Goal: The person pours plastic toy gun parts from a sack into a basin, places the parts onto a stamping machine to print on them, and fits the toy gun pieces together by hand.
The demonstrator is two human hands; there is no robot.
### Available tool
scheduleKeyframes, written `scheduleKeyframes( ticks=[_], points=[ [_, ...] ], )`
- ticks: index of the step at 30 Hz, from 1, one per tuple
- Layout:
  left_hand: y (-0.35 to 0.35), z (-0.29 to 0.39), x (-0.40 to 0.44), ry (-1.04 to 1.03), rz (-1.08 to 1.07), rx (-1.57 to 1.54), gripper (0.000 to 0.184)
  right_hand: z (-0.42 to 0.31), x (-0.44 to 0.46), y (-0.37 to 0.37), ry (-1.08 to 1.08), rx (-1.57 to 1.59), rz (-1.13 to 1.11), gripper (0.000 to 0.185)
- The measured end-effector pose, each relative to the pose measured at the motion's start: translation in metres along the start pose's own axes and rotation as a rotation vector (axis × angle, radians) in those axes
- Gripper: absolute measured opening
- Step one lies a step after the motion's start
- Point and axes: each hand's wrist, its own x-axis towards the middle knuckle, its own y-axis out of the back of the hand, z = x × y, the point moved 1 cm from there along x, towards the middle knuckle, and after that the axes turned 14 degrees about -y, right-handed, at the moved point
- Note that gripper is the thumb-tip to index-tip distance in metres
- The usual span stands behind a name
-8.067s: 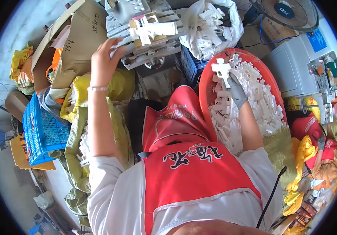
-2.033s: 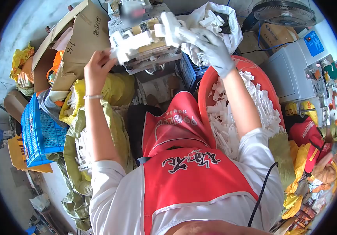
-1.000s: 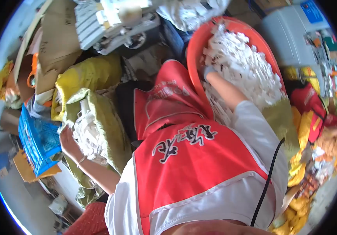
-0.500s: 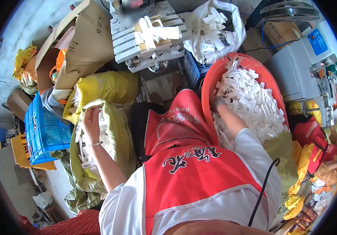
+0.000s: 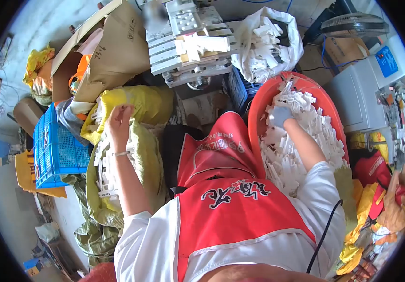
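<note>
My bare left hand point(image 5: 119, 123) is raised over the far end of an open green woven sack point(image 5: 149, 164) of white plastic parts point(image 5: 104, 169). Its fingers are curled in, and no part shows in them. My right hand point(image 5: 281, 116) wears a grey glove and is down among the white plastic pieces point(image 5: 301, 145) heaped in a red tub point(image 5: 338, 127). Its fingers are bent closed against the pieces; whatever they hold is hidden. Ahead, a white cross-shaped part point(image 5: 202, 45) lies on a slotted metal machine table point(image 5: 165, 54), apart from both hands.
Left of the sack stand a blue plastic crate point(image 5: 61, 157), a yellow sack point(image 5: 150, 101) and a large cardboard box point(image 5: 113, 56). A white bag point(image 5: 296, 44) of parts is beyond the tub. A fan point(image 5: 355, 24) and a grey cabinet point(image 5: 353, 89) stand at the right.
My right hand has risen from deep in the heap and moved right, so the glove now shows. My left hand has moved forward, its fingers now curled. The view has shifted slightly.
</note>
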Motion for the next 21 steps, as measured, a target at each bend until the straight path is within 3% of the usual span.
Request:
scheduleKeyframes(
  ticks=[2, 4, 6, 8, 9, 14, 20, 21],
  points=[
    [-0.014, 0.018, 0.023, -0.082, -0.046, 0.055, 0.014, 0.007, -0.014, 0.040, -0.205, 0.189, 0.000, 0.037],
    [-0.030, 0.040, 0.044, -0.161, -0.085, 0.111, 0.014, 0.043, -0.002, 0.007, -0.050, 0.257, 0.291, 0.035],
    [-0.049, 0.059, 0.066, -0.284, -0.113, 0.136, 0.013, 0.053, -0.019, 0.018, 0.059, 0.522, 0.451, 0.033],
    [-0.067, 0.064, 0.085, -0.350, -0.132, 0.106, 0.015, 0.070, -0.021, 0.011, -0.354, 1.191, -0.113, 0.031],
    [-0.076, 0.065, 0.094, -0.411, -0.147, 0.082, 0.017, 0.081, -0.020, 0.000, -0.241, 1.281, -0.172, 0.032],
    [-0.110, 0.059, 0.131, -0.524, -0.330, 0.144, 0.028, 0.094, -0.055, 0.018, -0.199, 1.557, -0.166, 0.035],
    [-0.118, 0.048, 0.145, -0.436, -0.389, 0.018, 0.032, 0.052, -0.056, 0.122, -0.040, 2.112, 0.315, 0.040],
    [-0.117, 0.047, 0.143, -0.413, -0.339, -0.040, 0.032, 0.043, -0.046, 0.136, 0.147, 2.218, 0.296, 0.040]
  ],
)
